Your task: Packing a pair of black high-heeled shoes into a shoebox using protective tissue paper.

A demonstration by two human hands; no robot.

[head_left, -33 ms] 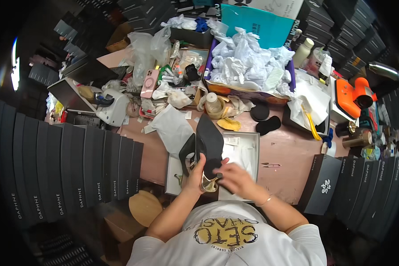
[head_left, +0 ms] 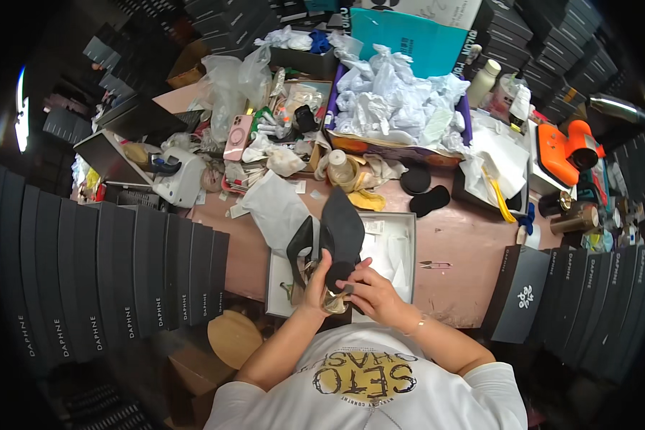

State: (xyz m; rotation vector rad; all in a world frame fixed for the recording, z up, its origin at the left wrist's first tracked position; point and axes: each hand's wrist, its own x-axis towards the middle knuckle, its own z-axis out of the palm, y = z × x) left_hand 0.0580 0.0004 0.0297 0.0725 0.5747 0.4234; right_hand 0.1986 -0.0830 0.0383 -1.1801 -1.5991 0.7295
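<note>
My left hand point(head_left: 315, 288) grips a black pointed-toe shoe point(head_left: 342, 218), its dark sole turned up and its toe pointing away from me. The fingers of my right hand point(head_left: 380, 295) are closed around its gold-coloured heel point(head_left: 334, 304), with the small dark heel tip showing between them. Just left of it is a second black shoe point(head_left: 302, 240); whether my left hand also touches that one I cannot tell. Both are over an open shoe box point(head_left: 413, 247) with white paper inside. A white sheet or pouch point(head_left: 271, 208) lies across the box's far left corner.
Thread snips point(head_left: 436, 265) lie right of the box. Beyond are black pads point(head_left: 430, 201), a yellow cloth point(head_left: 366, 200), a glass jar point(head_left: 342, 170) and a purple carton point(head_left: 467, 129) of crumpled paper. Rows of dark shoe boxes point(head_left: 115, 272) stand at left and right.
My right hand's fingers, blurred before, have closed in on the gold heel. The view has shifted slightly; my left hand keeps its grip on the shoe.
</note>
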